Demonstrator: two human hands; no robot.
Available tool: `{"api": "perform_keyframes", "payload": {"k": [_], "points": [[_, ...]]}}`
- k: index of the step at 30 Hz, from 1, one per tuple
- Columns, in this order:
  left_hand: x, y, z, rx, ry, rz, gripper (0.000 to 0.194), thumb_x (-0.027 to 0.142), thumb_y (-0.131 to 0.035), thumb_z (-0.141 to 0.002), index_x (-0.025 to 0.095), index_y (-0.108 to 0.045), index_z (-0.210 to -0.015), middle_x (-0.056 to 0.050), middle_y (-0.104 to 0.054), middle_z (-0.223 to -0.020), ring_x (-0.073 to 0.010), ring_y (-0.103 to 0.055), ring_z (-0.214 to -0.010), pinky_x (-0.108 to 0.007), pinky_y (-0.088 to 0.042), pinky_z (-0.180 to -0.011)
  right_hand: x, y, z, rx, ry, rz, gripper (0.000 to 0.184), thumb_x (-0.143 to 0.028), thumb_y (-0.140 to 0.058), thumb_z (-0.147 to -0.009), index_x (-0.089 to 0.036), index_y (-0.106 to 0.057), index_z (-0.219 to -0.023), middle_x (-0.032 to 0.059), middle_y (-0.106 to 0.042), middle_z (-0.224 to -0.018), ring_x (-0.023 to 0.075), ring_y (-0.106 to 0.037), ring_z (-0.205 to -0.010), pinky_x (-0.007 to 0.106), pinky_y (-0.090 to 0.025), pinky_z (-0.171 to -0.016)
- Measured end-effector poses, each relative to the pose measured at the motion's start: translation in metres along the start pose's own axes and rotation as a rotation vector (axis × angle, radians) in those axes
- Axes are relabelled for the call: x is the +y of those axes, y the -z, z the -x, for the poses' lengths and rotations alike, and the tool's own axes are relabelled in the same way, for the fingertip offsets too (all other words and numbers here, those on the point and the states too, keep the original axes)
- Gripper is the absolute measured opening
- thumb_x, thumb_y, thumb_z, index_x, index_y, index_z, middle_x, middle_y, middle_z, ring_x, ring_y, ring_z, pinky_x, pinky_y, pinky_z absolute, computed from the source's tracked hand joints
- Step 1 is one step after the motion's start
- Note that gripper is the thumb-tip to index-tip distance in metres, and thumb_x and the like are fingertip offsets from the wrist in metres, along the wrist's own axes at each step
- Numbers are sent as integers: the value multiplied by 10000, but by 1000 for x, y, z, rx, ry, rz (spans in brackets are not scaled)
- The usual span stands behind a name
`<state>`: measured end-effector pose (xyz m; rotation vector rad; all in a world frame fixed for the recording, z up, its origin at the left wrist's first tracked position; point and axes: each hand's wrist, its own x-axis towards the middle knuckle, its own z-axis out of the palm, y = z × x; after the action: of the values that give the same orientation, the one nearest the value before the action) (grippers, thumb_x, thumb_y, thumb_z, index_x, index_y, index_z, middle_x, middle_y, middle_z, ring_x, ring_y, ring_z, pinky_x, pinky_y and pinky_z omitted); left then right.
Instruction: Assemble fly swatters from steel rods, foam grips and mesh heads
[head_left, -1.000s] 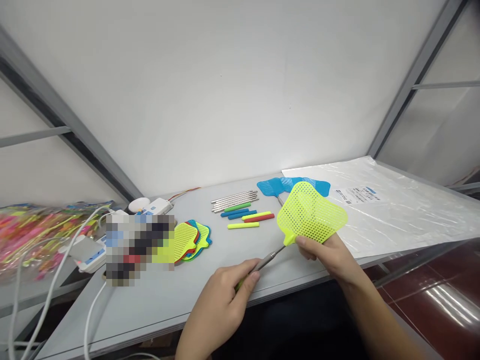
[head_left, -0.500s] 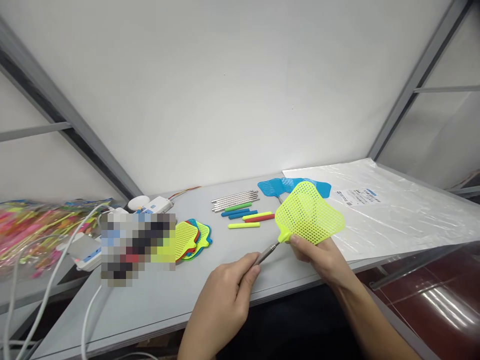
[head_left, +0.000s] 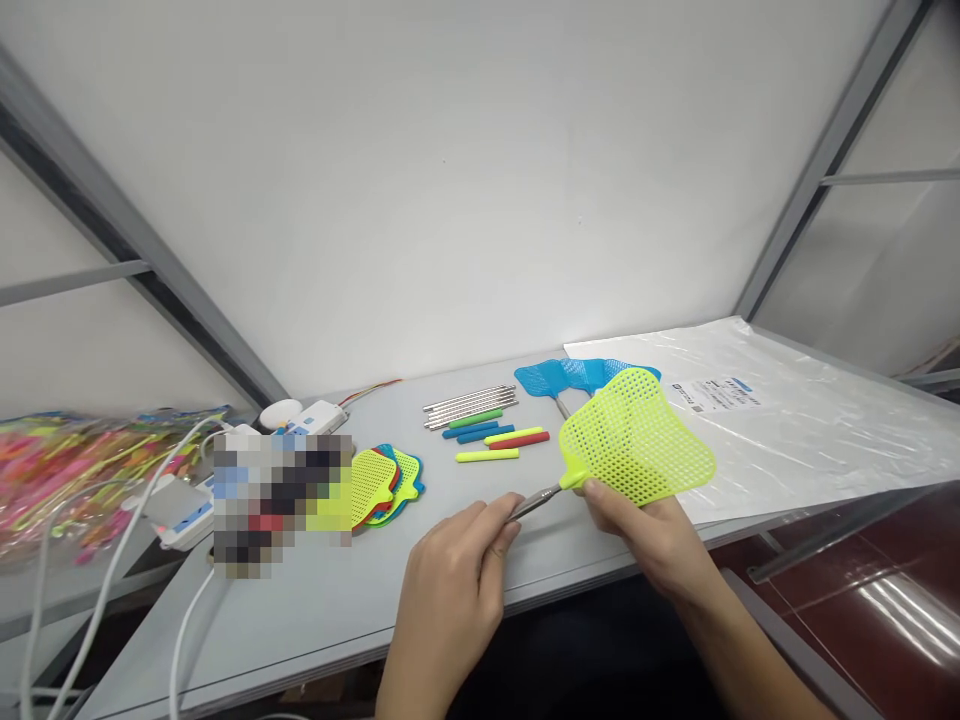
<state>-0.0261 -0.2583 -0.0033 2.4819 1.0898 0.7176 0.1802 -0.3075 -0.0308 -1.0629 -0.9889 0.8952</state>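
- A yellow-green fly swatter head (head_left: 637, 445) is held up over the near right part of the desk (head_left: 337, 610), its neck pointing left and nearer.
- A metal rod (head_left: 534, 503) meets that neck and slants down left into the left hand (head_left: 454, 585).
- The left hand's grip is closed around the rod, thumb and forefinger pinching it.
- The right hand (head_left: 649, 540) has its grip closed on the swatter head, thumb on the lower edge beside the neck.
- Beyond the head, several blue fly swatters (head_left: 545, 377) overlap in a row, partly hidden by it.
- Left of them lies a bundle of metal rods (head_left: 471, 405), with green, blue, yellow and red handle sleeves (head_left: 519, 441) on its near side.
- Farther left is an overlapping stack of swatter heads (head_left: 373, 480), yellow ones showing on top.
- A pixelated patch hides what lies left of that stack.
- A white plastic-wrapped sheet (head_left: 810, 420) covers the desk's right side.
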Motion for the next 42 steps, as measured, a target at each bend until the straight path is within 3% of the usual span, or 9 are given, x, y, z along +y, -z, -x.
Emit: {"api": "perform_keyframes", "payload": {"k": [4,8,14,18,21,27,31,38,42], "points": [[-12,-2,10,28,65,19,302,341,-412,-1005,289,-604,-1232,-25,-692,-1138,-212,-637,-1041,-329,-493,-880,0,-7,-1,-59,-49,60,191,-415,-658,-867,-226,-644,-894,-8,-479,-730,144,-411,-676,298,-376,-655],[-19,-6,15,20,99,9,329,364,-398,-1005,292,-587,-1265,-27,-695,-1116,-222,-635,-1018,-352,-495,-866,2,-14,-2,-37,-78,55,238,-457,-661,-849,-220,-649,-861,-28,-437,-614,145,-409,-600,299,-380,-593],[4,-14,15,-2,98,51,327,359,-414,-992,281,-579,-1262,-41,-695,-1125,-246,-640,-987,-369,-471,-864,4,-26,-3,79,-47,28,291,-478,-695,-807,-193,-641,-827,-4,-535,-645,137,-463,-587,286,-396,-562],[32,-14,13,-153,175,330,291,386,-406,-988,237,-606,-1138,-13,-685,-773,-198,-633,-702,-280,-452,-642,-1,-33,-1,-10,-29,8,305,-467,-663,-835,-185,-608,-733,1,-563,-659,131,-509,-608,270,-415,-588],[44,-19,9,-245,287,656,326,451,-357,-994,212,-575,-1035,67,-477,-491,-132,-460,-427,-224,-355,-458,-2,-33,-1,-68,-39,13,356,-479,-633,-854,-186,-559,-666,-26,-497,-567,112,-477,-541,252,-395,-542],[39,-31,3,-368,359,904,336,502,-303,-1003,228,-468,-903,100,-392,-442,-100,-378,-390,-180,-369,-445,-1,-29,-8,-35,-65,44,384,-501,-573,-893,-201,-498,-666,-47,-426,-574,94,-402,-485,248,-340,-471],[33,-25,3,-331,321,832,353,519,-322,-995,232,-409,-810,84,-411,-517,-112,-458,-468,-193,-399,-472,-5,-21,-16,-52,-20,97,249,-445,-659,-851,-202,-610,-828,-1,-538,-732,138,-478,-658,274,-411,-602],[27,-21,13,-461,241,750,359,491,-294,-1012,227,-400,-793,80,-441,-532,-102,-467,-483,-205,-396,-521,-35,28,-56,216,135,-10,366,-449,-709,-808,-204,-496,-639,-58,-319,-557,95,-252,-502,278,-217,-463],[31,-26,14,-463,260,818,364,507,-297,-1008,221,-449,-843,79,-406,-536,-102,-440,-490,-198,-398,-510,-38,30,-53,229,172,-28,346,-482,-638,-863,-197,-544,-691,-67,-289,-545,95,-256,-500,274,-232,-479]]}}
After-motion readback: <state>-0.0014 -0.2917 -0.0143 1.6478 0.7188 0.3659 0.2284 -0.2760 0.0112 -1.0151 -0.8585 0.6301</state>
